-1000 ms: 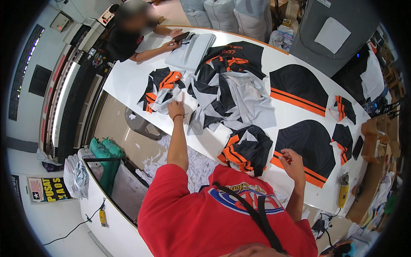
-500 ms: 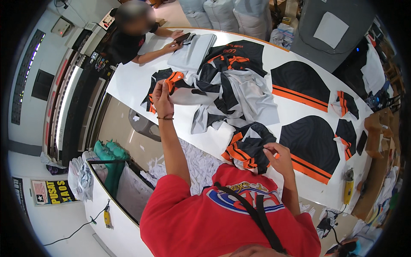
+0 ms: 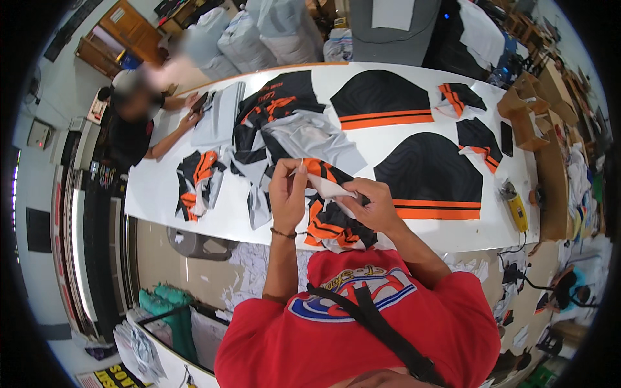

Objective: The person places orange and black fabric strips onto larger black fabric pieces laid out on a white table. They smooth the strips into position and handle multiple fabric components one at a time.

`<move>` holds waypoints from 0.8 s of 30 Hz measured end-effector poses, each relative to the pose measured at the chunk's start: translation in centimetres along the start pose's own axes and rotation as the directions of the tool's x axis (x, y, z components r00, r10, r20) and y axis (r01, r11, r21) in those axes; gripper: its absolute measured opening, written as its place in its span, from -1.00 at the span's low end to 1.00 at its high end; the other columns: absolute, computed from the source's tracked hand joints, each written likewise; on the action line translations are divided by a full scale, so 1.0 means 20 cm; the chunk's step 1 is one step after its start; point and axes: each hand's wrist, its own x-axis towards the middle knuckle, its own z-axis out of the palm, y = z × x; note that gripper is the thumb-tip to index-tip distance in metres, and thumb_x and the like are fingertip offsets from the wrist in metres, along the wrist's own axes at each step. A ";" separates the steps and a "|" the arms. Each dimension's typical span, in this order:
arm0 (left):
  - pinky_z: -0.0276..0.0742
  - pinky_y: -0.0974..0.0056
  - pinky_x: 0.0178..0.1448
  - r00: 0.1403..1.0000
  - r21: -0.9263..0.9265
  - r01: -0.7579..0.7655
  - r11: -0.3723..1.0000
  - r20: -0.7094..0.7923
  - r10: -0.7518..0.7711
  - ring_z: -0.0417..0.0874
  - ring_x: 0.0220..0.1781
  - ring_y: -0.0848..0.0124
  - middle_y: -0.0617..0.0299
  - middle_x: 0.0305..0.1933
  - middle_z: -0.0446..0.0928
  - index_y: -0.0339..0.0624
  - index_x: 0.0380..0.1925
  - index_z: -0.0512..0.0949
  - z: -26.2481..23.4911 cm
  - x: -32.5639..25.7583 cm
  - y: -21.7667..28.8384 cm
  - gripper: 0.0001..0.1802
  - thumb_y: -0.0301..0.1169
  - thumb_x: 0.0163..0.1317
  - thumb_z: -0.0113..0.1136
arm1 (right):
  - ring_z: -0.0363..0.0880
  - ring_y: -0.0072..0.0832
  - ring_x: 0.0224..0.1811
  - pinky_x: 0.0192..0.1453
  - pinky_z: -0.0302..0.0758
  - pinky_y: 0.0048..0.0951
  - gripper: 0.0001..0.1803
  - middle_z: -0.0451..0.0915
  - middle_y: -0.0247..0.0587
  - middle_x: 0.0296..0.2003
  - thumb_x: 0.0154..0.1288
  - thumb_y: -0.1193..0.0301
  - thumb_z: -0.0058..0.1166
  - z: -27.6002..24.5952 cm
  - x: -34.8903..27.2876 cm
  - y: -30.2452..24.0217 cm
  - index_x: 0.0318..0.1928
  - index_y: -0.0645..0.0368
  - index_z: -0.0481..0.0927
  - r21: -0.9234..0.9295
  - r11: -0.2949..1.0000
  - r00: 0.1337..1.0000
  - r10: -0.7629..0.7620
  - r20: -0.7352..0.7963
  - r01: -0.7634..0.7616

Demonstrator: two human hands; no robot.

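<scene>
A small orange, black and white fabric piece (image 3: pixel 318 181) is stretched between my hands above the table. My left hand (image 3: pixel 286 194) pinches its left end, and my right hand (image 3: pixel 373 204) grips its right end with fingers closed. Right below them lies a crumpled heap of orange and black cut pieces (image 3: pixel 336 227). Another small heap of such pieces (image 3: pixel 199 181) sits at the left. Behind my hands spread black and grey fabric panels (image 3: pixel 310 139). Two large black panels with orange bands, a far one (image 3: pixel 381 97) and a nearer one (image 3: pixel 427 168), lie flat at the right.
Smaller cut pieces (image 3: pixel 462 97), a black phone (image 3: pixel 506 139) and a yellow corded power tool (image 3: pixel 516 208) lie at the table's right, beside cardboard boxes (image 3: pixel 550 149). A co-worker (image 3: pixel 136 123) leans at the far left, holding a phone. White scraps (image 3: pixel 252 268) cover the floor.
My left hand has brought the orange and black piece rightward from over the left heap. My right hand has come up from the near heap and taken its other end. The view has turned right.
</scene>
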 end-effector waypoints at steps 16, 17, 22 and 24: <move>0.56 0.29 -0.12 0.878 0.361 -0.178 0.916 0.477 -0.018 0.72 -0.18 0.23 -0.01 -0.14 0.68 -0.11 0.19 0.43 0.06 -0.07 -0.09 -0.47 -0.46 0.21 0.35 | 0.30 -0.57 -0.58 -0.48 0.25 -0.54 -0.61 0.34 -0.32 -0.58 -0.07 0.74 0.06 -0.46 -0.01 -0.11 -0.19 0.27 0.76 -0.331 0.930 0.909 -0.268 -0.320 0.157; 0.57 0.25 -0.12 0.861 0.425 -0.284 0.859 0.508 0.033 0.72 -0.20 0.18 0.01 -0.15 0.68 -0.12 0.13 0.48 0.05 -0.06 -0.09 -0.51 -0.47 0.17 0.35 | 0.30 -0.57 -0.58 -0.49 0.24 -0.54 -0.61 0.34 -0.32 -0.59 -0.08 0.75 0.06 -0.47 -0.01 -0.11 -0.20 0.27 0.76 -0.336 0.928 0.902 -0.277 -0.332 0.161; 0.59 0.16 -0.23 0.913 0.671 -0.404 0.622 0.341 0.225 0.67 -0.33 0.12 0.14 -0.31 0.63 -0.12 -0.17 0.67 -0.06 0.01 -0.12 -0.66 -0.61 -0.01 0.29 | 0.27 -0.57 -0.57 -0.50 0.17 -0.55 -0.57 0.33 -0.33 -0.57 -0.15 0.80 0.00 -0.49 0.01 -0.10 -0.23 0.29 0.75 -0.386 0.889 0.861 -0.383 -0.335 0.246; 0.57 0.19 -0.30 0.903 0.739 -0.393 0.547 0.197 0.382 0.66 -0.37 0.15 0.15 -0.37 0.61 -0.12 -0.18 0.67 -0.12 0.03 -0.12 -0.63 -0.66 -0.05 0.25 | 0.25 -0.58 -0.55 -0.49 0.12 -0.53 -0.58 0.33 -0.33 -0.55 -0.18 0.83 -0.03 -0.49 0.02 -0.09 -0.26 0.35 0.73 -0.374 0.890 0.839 -0.401 -0.367 0.262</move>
